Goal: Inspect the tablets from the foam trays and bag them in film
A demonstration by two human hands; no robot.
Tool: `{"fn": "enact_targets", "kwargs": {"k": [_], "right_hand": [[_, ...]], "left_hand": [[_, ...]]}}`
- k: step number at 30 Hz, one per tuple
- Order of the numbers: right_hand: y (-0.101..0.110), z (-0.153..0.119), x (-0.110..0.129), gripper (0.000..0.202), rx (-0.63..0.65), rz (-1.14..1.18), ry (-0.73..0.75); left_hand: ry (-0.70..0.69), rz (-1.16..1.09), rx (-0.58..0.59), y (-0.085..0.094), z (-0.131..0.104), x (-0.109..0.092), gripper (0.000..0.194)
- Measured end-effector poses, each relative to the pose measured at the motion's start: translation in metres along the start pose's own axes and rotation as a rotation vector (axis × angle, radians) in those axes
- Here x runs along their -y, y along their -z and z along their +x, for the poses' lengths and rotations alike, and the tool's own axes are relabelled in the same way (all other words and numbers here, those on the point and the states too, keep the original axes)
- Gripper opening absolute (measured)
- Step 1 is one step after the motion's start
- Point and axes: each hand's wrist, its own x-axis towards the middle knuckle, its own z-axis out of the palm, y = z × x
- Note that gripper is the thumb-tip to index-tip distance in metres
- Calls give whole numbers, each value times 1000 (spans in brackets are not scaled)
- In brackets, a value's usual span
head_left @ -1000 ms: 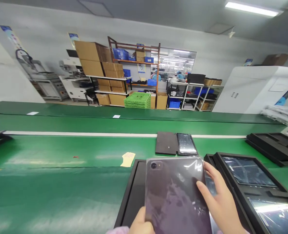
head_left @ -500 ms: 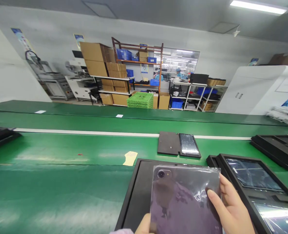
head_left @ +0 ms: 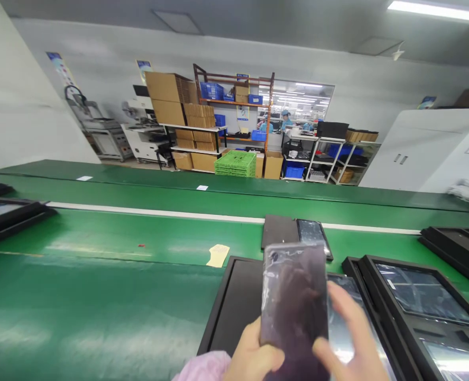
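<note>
A dark tablet in clear film [head_left: 293, 307] is held up above a black tray [head_left: 240, 307], its back with the camera lens facing me at an angle. My left hand [head_left: 254, 352] grips its lower left edge, thumb across the back. My right hand [head_left: 349, 338] is at its right side, smeared by motion; the thumb meets the tablet's lower right edge and the fingers are apart from it. Behind the right hand, another screen [head_left: 341, 328] lies in the tray.
Black trays with screens [head_left: 420, 293] stand at the right, with another tray [head_left: 456, 251] behind. A small tablet [head_left: 313, 235] lies beside a dark panel [head_left: 279, 230]. Torn yellow paper [head_left: 218, 255] rests on the green bench. More trays [head_left: 12, 217] sit far left.
The tablet has turned and now looks narrower. My left hand has come further into view, and my right hand's fingers have spread off the tablet's edge. The view has shifted slightly left.
</note>
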Motion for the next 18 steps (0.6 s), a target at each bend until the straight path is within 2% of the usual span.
{"fn": "enact_targets", "kwargs": {"k": [2, 3, 5, 7, 8, 10, 13, 15, 17, 18], "right_hand": [[-12, -12, 6, 59, 201, 158, -65], [-16, -16, 6, 62, 253, 211, -97], [-16, -17, 3, 59, 266, 289, -173], [-13, -10, -5, 54, 202, 409, -304], [-12, -6, -10, 53, 153, 484, -386], [-18, 1, -21, 61, 71, 618, -534], [-46, -2, -38, 71, 66, 735, -620], [-68, -8, -47, 66, 135, 708, -599], [-81, -12, -54, 59, 228, 552, -537], [-81, -11, -58, 54, 259, 428, -475]], "left_hand": [[-216, 131, 110, -10, 8, -5, 71], [-306, 243, 150, -12, 11, -5, 77], [-415, 491, 210, -12, 14, -5, 81], [-460, 649, 232, -8, 14, -7, 80], [-466, 677, 204, -4, 13, -9, 76], [-464, 662, 42, 7, 12, -16, 62], [-441, 538, -335, 31, 11, -25, 47], [-357, 474, -534, 52, 9, -25, 50], [-223, 484, -645, 75, 6, -17, 55], [-144, 514, -675, 87, 4, -11, 57]]}}
